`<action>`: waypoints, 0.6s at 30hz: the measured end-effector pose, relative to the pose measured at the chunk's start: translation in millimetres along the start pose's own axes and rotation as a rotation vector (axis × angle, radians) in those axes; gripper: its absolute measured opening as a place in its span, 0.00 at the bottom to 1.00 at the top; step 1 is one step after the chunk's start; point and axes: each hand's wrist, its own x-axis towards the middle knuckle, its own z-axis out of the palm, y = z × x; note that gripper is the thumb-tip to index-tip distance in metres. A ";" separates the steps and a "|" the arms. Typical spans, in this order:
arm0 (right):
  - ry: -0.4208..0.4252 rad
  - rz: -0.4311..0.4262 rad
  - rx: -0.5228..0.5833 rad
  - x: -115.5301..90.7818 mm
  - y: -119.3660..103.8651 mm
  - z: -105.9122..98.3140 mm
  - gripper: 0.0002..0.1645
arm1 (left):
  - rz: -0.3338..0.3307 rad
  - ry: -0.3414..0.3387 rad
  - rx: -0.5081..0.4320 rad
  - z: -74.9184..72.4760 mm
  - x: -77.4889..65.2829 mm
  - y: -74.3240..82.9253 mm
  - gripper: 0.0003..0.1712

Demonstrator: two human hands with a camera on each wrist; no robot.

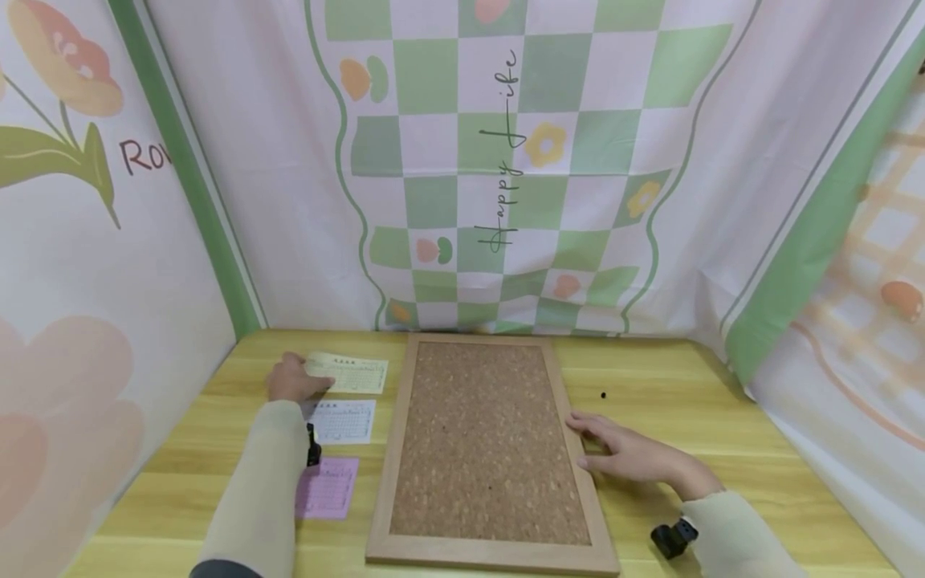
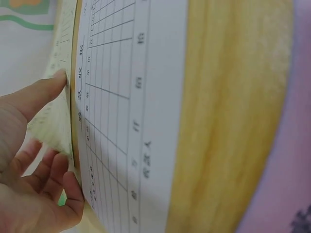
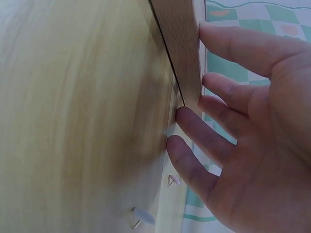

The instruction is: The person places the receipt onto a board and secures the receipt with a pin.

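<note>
At the back left of the table, my left hand (image 1: 295,379) pinches the left part of a yellow printed slip (image 1: 361,375). The left wrist view shows that slip (image 2: 51,131) bent up between the thumb and the curled fingers. Just nearer lies a white printed slip (image 1: 347,421), flat, with a ruled grid. A cork board (image 1: 491,441) in a light wooden frame (image 1: 499,552) lies lengthwise in the middle. My right hand (image 1: 636,451) rests its fairly straight fingertips against the frame's right edge, the thumb nearer me.
A pink printed slip (image 1: 328,488) lies nearest me on the left, partly behind the left sleeve. Thumbtacks (image 3: 144,216) stand on the wooden table right of the board. Printed cloth (image 1: 491,185) hangs behind the table and at both sides.
</note>
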 end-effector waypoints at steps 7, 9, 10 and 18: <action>0.008 -0.001 -0.008 -0.8 -1.5 0.3 0.43 | -0.017 -0.048 0.020 -1.4 -0.6 0.9 0.46; 0.008 0.001 -0.005 -1.1 -2.5 0.2 0.43 | -0.034 -0.062 0.016 -2.6 -2.5 2.1 0.45; 0.008 0.001 -0.005 -1.2 -2.8 0.1 0.43 | -0.041 -0.065 0.012 -3.3 -3.6 2.8 0.45; 0.003 -0.001 0.004 -1.9 -4.6 0.4 0.42 | -0.045 -0.066 -0.049 -6.6 -7.7 7.2 0.31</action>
